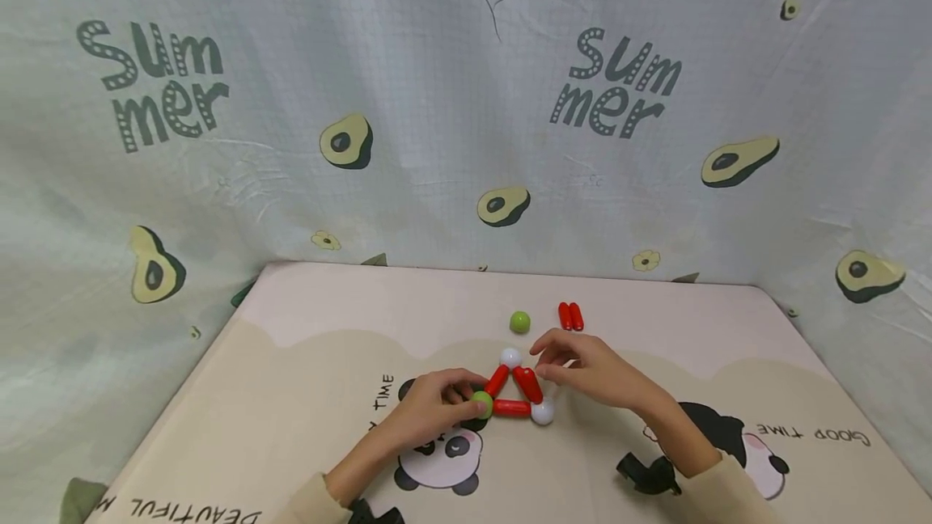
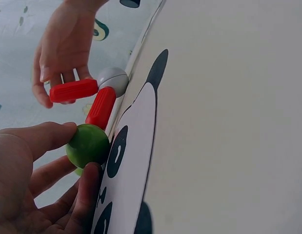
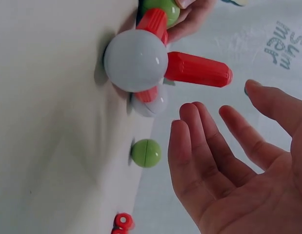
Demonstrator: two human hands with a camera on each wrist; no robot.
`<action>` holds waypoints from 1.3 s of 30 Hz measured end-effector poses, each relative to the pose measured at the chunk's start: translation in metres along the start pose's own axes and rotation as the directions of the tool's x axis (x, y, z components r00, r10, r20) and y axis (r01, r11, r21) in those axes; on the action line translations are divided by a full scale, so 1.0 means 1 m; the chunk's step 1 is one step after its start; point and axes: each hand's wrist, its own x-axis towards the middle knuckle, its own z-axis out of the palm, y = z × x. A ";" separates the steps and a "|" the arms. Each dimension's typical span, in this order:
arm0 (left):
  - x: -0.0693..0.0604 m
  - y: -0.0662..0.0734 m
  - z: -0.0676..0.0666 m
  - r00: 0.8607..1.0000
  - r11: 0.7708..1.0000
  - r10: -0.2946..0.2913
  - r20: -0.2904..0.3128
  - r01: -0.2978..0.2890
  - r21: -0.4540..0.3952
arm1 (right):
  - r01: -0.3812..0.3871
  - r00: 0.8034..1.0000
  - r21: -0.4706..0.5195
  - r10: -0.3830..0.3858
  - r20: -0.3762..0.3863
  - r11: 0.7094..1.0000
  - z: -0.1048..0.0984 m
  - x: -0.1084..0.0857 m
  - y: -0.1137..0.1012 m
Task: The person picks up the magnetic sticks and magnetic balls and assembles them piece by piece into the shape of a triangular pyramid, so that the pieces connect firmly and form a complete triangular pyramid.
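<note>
Red rods and balls form a triangle on the table: a green ball at left, a white ball at the far corner and another white ball at right. One more red rod stands up from the right-hand white ball. My left hand pinches the green ball between thumb and fingers. Just right of the upright rod, my right hand hovers with nothing in it; its fingers are spread and slightly bent, apart from the rod.
Beyond the triangle lie a loose green ball and two red rods side by side. A black object is by my right forearm, and another near my left wrist. A printed cloth hangs behind the table.
</note>
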 end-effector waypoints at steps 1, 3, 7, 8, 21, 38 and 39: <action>0.000 0.000 0.000 1.000 1.000 0.001 0.001 -0.001 0.000 | -0.003 1.000 -0.006 0.003 -0.006 1.000 -0.001 0.000 0.001; 0.000 0.000 0.000 1.000 1.000 0.003 0.000 -0.003 0.002 | -0.020 1.000 -0.010 0.020 -0.017 1.000 -0.006 -0.001 0.002; -0.001 -0.001 0.000 1.000 1.000 0.008 -0.003 -0.008 0.001 | -0.057 0.997 -0.013 0.057 -0.048 0.998 -0.016 0.001 0.003; -0.002 -0.001 0.000 1.000 1.000 0.009 -0.003 -0.009 -0.002 | -0.066 0.996 -0.013 0.065 -0.056 0.998 -0.018 0.002 0.004; -0.003 -0.005 0.000 1.000 1.000 0.013 -0.008 -0.013 0.002 | -0.179 0.971 -0.047 0.168 -0.172 0.983 -0.054 0.027 0.022; 0.000 -0.004 0.001 1.000 1.000 0.023 -0.005 -0.023 0.009 | -0.398 0.895 -0.036 0.379 -0.236 0.917 -0.061 0.047 0.063; 0.000 -0.004 0.001 1.000 1.000 0.023 -0.005 -0.023 0.009 | -0.408 0.892 -0.037 0.390 -0.230 0.912 -0.061 0.047 0.065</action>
